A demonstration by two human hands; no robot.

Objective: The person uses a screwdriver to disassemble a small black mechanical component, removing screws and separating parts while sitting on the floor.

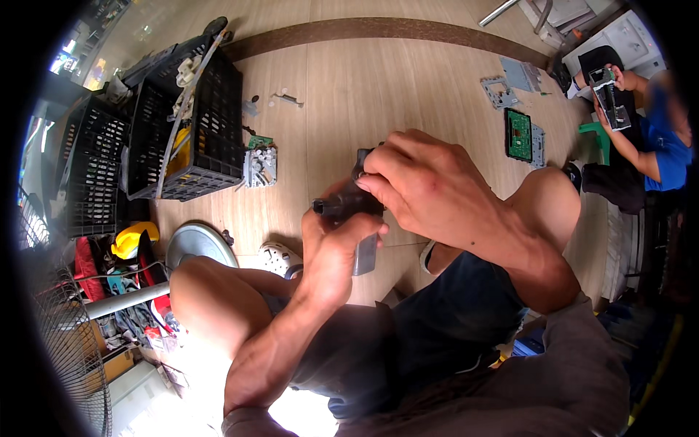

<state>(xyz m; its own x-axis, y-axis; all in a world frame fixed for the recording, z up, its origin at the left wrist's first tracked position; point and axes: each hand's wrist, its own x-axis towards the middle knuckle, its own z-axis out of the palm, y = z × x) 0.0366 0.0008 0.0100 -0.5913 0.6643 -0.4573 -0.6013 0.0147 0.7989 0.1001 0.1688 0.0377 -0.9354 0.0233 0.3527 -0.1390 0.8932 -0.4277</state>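
Note:
My left hand (335, 255) grips a dark handheld object (336, 207) in front of me, between my knees; it has a short black stub pointing left and a greyer part hanging below my fingers. My right hand (415, 182) is closed on the upper end of the same object, fingers bent over it and thumb pressed against it. The fingers hide much of its shape, so I cannot make out exactly what it is.
Black crates (204, 109) stand at left, beside metal parts (260, 166) and a round grey disc (193, 237). A green circuit board (518, 135) and plates (500, 92) lie at right. A co-worker (662, 160) in blue holds a metal part (610, 102) near a green stool (593, 142).

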